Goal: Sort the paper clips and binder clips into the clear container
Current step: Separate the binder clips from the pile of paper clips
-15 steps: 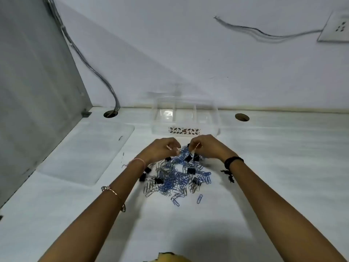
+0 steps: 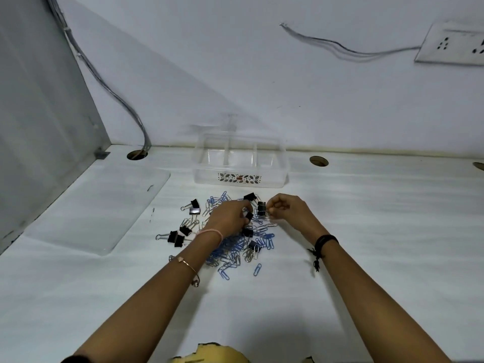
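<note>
A pile of blue and silver paper clips (image 2: 237, 251) mixed with black binder clips (image 2: 175, 238) lies on the white table. Behind it stands the clear container (image 2: 239, 176) with dividers and a leaf pattern on its front wall; I see nothing inside it. My left hand (image 2: 227, 217) rests curled on top of the pile, fingers pinching at a black binder clip (image 2: 248, 216). My right hand (image 2: 286, 209) pinches the wire handle of another black binder clip (image 2: 261, 208) just above the pile's far right edge.
A clear plastic lid or mat (image 2: 104, 205) lies flat on the left. A grey partition (image 2: 34, 113) bounds the left side. Cable holes (image 2: 318, 161) sit along the back wall, with a cable (image 2: 125, 108) running into the left hole. A wall socket (image 2: 453, 45) is top right.
The view has shifted, so the pile and container sit lower in frame. My right hand now holds a black binder clip by its handle; my left hand has dropped onto the pile.
</note>
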